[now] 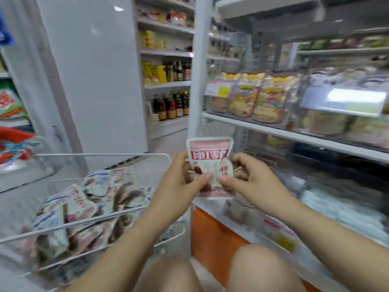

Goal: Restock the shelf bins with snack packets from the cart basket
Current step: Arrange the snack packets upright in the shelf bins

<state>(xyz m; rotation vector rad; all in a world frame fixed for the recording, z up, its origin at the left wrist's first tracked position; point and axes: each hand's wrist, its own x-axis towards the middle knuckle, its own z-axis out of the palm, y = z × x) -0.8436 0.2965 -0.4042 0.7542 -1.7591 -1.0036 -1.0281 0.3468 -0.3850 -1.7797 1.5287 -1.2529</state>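
A white snack packet (pixel 209 157) with a pink top band and red characters is held upright in front of me, between the cart and the shelf. My left hand (pixel 181 182) pinches its lower left side with thumb and fingers. My right hand (pixel 250 180) pinches its lower right side. The wire cart basket (pixel 109 216) at lower left holds a heap of several similar packets (pixel 84 207). Clear shelf bins (pixel 341 209) on the low shelf at right look blurred, their contents hard to make out.
A higher shelf (pixel 294 131) at right carries clear bins of yellow and orange packets (pixel 263 100). A white post (pixel 197 66) stands just behind the held packet. Bottles (pixel 170 106) fill the far shelves. An orange panel (pixel 212 234) fronts the low shelf. My knees show at the bottom.
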